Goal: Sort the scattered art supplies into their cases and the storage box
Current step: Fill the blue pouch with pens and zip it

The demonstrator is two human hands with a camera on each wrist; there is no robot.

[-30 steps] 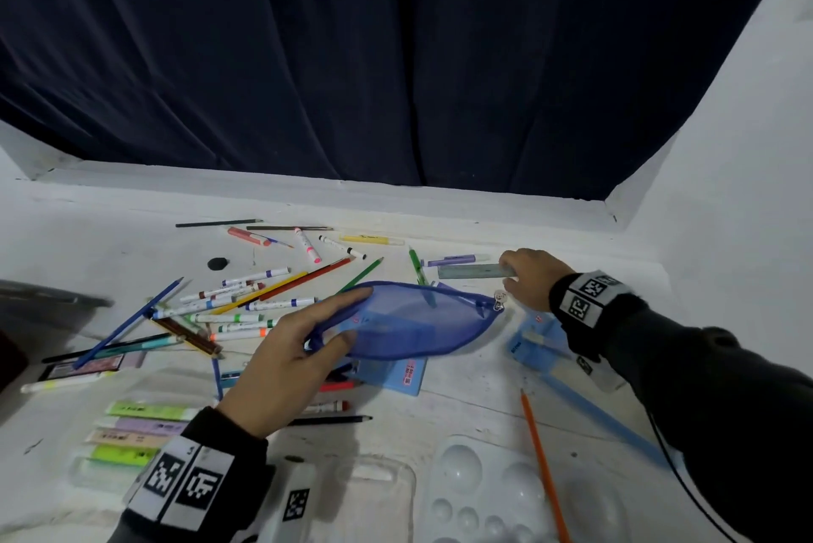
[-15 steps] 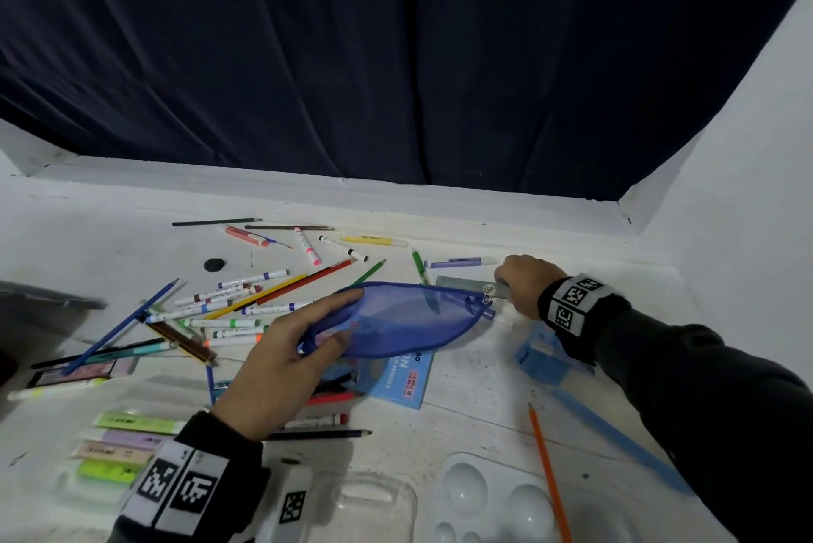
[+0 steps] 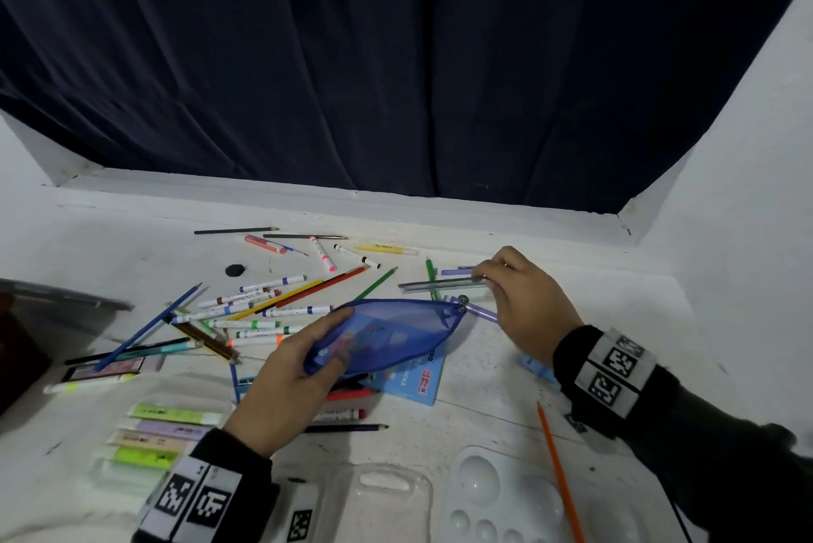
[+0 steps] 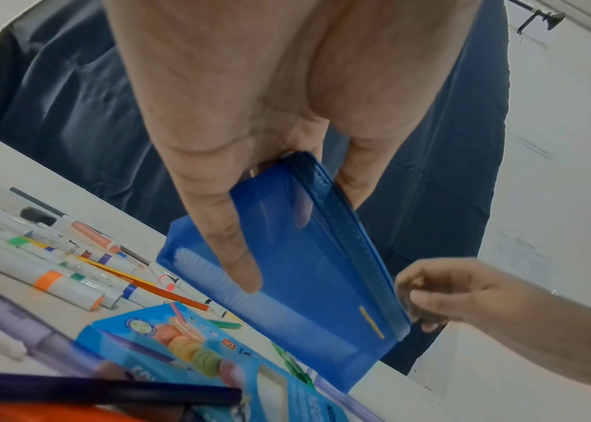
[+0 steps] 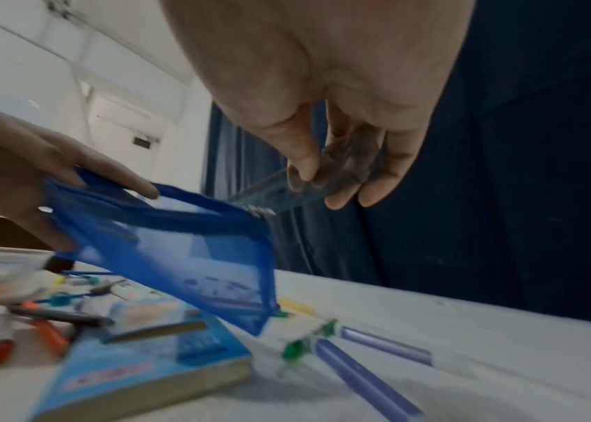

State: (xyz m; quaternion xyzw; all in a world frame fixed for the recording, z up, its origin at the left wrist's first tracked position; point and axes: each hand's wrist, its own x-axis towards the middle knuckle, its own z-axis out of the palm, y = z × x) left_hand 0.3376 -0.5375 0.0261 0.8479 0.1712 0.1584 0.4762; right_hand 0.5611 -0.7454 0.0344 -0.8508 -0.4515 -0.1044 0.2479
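Observation:
A blue mesh pouch [image 3: 387, 336] hangs just above the table, its top open and its zipper pull at the right end. My left hand [image 3: 327, 340] grips its left end, thumb on top and fingers underneath; the left wrist view shows the thumb lying across the pouch [image 4: 305, 285]. My right hand [image 3: 488, 281] pinches the right end of a clear grey ruler [image 3: 440, 285], held level just behind the zipper end. In the right wrist view the ruler [image 5: 272, 194] points at the pouch [image 5: 178, 251] opening.
Markers and pencils [image 3: 255, 314] lie scattered at centre left. A light blue pencil box [image 3: 418, 380] lies under the pouch. Highlighters [image 3: 162, 432], a clear case [image 3: 378, 498], a white palette [image 3: 497, 494] and an orange pencil [image 3: 558, 472] line the near edge. A wall stands at right.
My right hand reached the ruler lying on the table, took hold of it and lifted it. The left hand kept holding the pouch, which shifted slightly.

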